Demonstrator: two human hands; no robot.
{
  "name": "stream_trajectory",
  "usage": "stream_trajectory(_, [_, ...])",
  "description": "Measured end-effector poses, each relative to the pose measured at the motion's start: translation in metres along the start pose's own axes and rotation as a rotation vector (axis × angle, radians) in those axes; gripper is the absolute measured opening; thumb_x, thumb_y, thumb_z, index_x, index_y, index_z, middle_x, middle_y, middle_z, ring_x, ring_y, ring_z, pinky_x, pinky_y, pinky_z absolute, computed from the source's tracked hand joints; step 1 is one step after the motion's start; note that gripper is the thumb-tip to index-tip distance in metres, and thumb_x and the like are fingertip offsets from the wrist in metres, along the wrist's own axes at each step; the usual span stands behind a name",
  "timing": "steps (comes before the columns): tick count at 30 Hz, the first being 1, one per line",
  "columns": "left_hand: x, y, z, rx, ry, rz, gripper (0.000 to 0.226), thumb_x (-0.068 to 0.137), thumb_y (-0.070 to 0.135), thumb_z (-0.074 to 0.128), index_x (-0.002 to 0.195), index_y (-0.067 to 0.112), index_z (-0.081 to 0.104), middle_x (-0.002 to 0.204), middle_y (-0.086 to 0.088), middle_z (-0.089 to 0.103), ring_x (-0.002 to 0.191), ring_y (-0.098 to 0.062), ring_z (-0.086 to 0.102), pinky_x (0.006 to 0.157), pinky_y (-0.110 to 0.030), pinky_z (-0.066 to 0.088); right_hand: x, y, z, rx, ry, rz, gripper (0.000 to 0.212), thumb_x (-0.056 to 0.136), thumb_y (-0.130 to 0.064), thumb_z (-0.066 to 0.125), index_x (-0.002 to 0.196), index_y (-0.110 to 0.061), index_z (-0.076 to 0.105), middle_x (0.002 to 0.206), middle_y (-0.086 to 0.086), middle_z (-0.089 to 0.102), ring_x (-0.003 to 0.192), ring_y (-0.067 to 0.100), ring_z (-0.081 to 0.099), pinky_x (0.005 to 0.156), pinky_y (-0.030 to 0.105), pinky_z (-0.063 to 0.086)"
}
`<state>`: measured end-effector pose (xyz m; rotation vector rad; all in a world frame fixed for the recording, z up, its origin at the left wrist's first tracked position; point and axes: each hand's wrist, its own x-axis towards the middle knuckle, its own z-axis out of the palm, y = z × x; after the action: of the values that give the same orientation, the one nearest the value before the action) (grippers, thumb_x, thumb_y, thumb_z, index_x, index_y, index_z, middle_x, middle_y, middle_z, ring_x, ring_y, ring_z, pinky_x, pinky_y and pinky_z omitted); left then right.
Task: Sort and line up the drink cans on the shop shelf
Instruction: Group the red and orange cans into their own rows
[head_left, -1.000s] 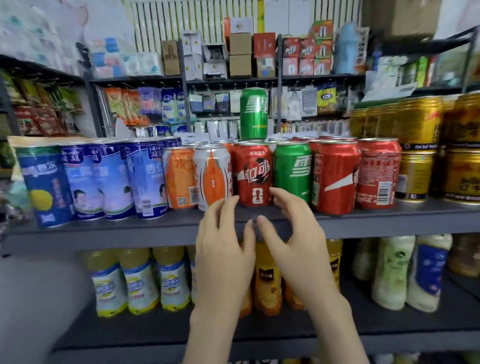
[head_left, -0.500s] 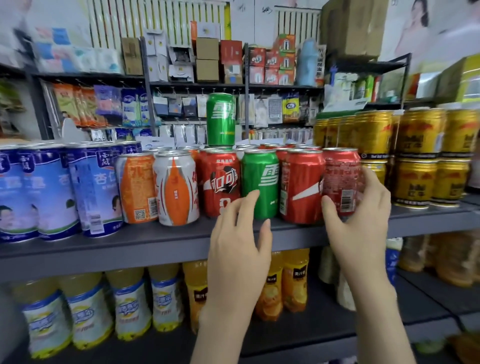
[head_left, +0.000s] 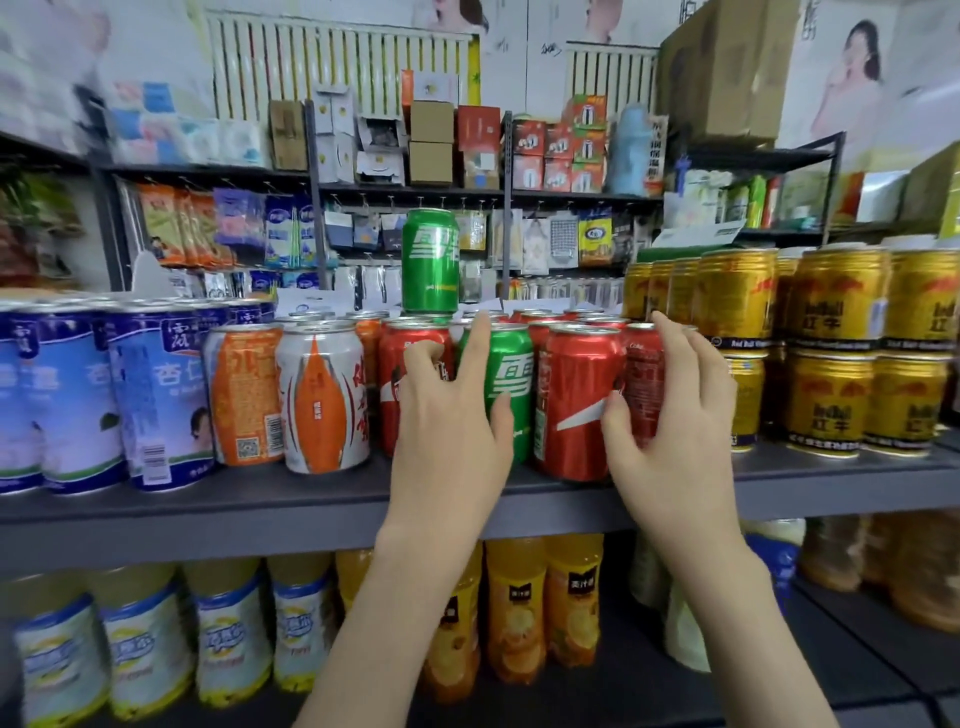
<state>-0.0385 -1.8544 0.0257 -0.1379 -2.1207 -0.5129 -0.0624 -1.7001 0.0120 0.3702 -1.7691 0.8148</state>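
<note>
Left hand (head_left: 452, 426) lies spread across the green Sprite can (head_left: 511, 384) and the red cola can (head_left: 390, 364) at its 9 o'clock, having risen from the shelf (head_left: 208, 509) edge. Right hand (head_left: 675, 415) now curls round the rightmost red can (head_left: 641, 374), at 3 o'clock.

The front green can (head_left: 511, 387) carries a large white 雪 on its side, and the green can stacked above the row (head_left: 430, 260) shows the same character, partly turned away. The tall blue-and-white cans (head_left: 161, 400) read 杏 in pale print under a dark blue badge whose characters are blurred, with a barcode low on one. The gold cans (head_left: 826, 410) bear 红牛 in black, and the band at the foot of the upper tier reads "Red Bull Vitamin" (the rest is too small). The red can (head_left: 641, 374) farthest right has a small "Coke" near its rim. An orange can (head_left: 244, 395) shows a QR code and a barcode; its other print is illegible.
</note>
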Motion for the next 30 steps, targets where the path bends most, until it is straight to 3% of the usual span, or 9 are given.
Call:
stream_trajectory(2, [0.006, 0.002, -0.002, 0.051, -0.019, 0.025, 0.068, 0.094, 0.031, 0.05, 0.15, 0.034, 0.012, 0.122, -0.008, 0.03, 0.102, -0.018, 0.039, 0.08, -0.019, 0.028, 0.003, -0.005, 0.004, 0.0, -0.006, -0.054, 0.057, 0.087, -0.019, 0.054, 0.142, -0.01, 0.038, 0.142, 0.011, 0.038, 0.132, 0.014, 0.026, 0.11, 0.027, 0.02])
stream_trajectory(6, [0.014, 0.005, 0.0, 0.031, -0.022, 0.024, 0.057, 0.091, 0.033, 0.055, 0.142, 0.027, 0.031, 0.121, -0.008, 0.035, 0.111, -0.023, 0.04, 0.079, -0.02, 0.028, 0.007, -0.009, 0.011, -0.055, -0.077, -0.12, 0.057, 0.085, -0.028, 0.054, 0.138, -0.013, 0.043, 0.141, 0.011, 0.041, 0.132, 0.022, 0.031, 0.111, 0.041, 0.021])
stream_trajectory(12, [0.011, 0.011, 0.002, -0.009, 0.037, 0.04, 0.053, 0.088, 0.036, 0.06, 0.128, 0.019, 0.03, 0.12, -0.009, 0.041, 0.107, -0.024, 0.046, 0.081, -0.023, 0.035, 0.007, -0.006, 0.012, -0.113, -0.118, -0.151, 0.057, 0.086, -0.035, 0.052, 0.139, -0.016, 0.04, 0.139, 0.004, 0.044, 0.132, 0.017, 0.034, 0.111, 0.032, 0.007])
stream_trajectory(17, [0.004, 0.013, -0.008, -0.117, 0.085, 0.02, 0.045, 0.084, 0.038, 0.065, 0.104, 0.023, 0.029, 0.103, 0.005, 0.045, 0.088, -0.008, 0.043, 0.064, -0.016, 0.032, 0.007, -0.004, 0.012, -0.125, -0.129, -0.159, 0.058, 0.087, -0.04, 0.045, 0.139, -0.016, 0.039, 0.14, 0.005, 0.045, 0.131, 0.018, 0.035, 0.111, 0.032, 0.007])
stream_trajectory(19, [-0.001, 0.012, -0.012, -0.189, 0.099, -0.003, 0.047, 0.079, 0.038, 0.07, 0.092, 0.028, 0.026, 0.093, 0.012, 0.044, 0.08, -0.002, 0.039, 0.063, -0.01, 0.037, 0.007, -0.004, 0.009, -0.125, -0.149, -0.161, 0.059, 0.086, -0.041, 0.045, 0.14, -0.017, 0.039, 0.14, 0.005, 0.044, 0.131, 0.018, 0.035, 0.111, 0.032, 0.007])
stream_trajectory(21, [-0.008, 0.008, -0.017, -0.292, 0.096, -0.058, 0.049, 0.075, 0.038, 0.074, 0.086, 0.031, 0.027, 0.092, 0.014, 0.048, 0.083, -0.001, 0.047, 0.065, -0.01, 0.041, 0.008, -0.003, 0.007, -0.123, -0.168, -0.168, 0.059, 0.086, -0.038, 0.049, 0.14, -0.017, 0.039, 0.14, 0.005, 0.044, 0.13, 0.018, 0.034, 0.11, 0.031, 0.006])
stream_trajectory(24, [-0.016, 0.002, -0.031, -0.491, 0.111, -0.145, 0.05, 0.067, 0.034, 0.08, 0.085, 0.039, 0.034, 0.096, 0.012, 0.058, 0.091, -0.005, 0.062, 0.073, -0.027, 0.055, 0.014, -0.003, 0.003, -0.13, -0.191, -0.202, 0.059, 0.085, -0.04, 0.049, 0.138, -0.017, 0.042, 0.137, 0.006, 0.046, 0.127, 0.019, 0.036, 0.11, 0.033, 0.009])
stream_trajectory(27, [-0.02, -0.003, -0.058, -0.658, 0.149, -0.141, 0.051, 0.061, 0.026, 0.083, 0.075, 0.042, 0.036, 0.09, 0.012, 0.064, 0.085, -0.001, 0.065, 0.066, -0.02, 0.054, 0.022, -0.004, -0.004, -0.129, -0.228, -0.241, 0.058, 0.085, -0.041, 0.048, 0.137, -0.017, 0.042, 0.136, 0.005, 0.046, 0.126, 0.019, 0.037, 0.108, 0.034, 0.012])
stream_trajectory(30, [-0.018, -0.008, -0.09, -0.759, 0.177, -0.116, 0.047, 0.052, 0.034, 0.079, 0.074, 0.039, 0.038, 0.082, 0.013, 0.065, 0.078, -0.005, 0.067, 0.06, -0.018, 0.052, 0.033, -0.012, -0.01, -0.007, -0.274, -0.28, 0.056, 0.086, -0.036, 0.053, 0.138, -0.019, 0.042, 0.136, -0.001, 0.046, 0.129, 0.013, 0.035, 0.108, 0.033, 0.02])
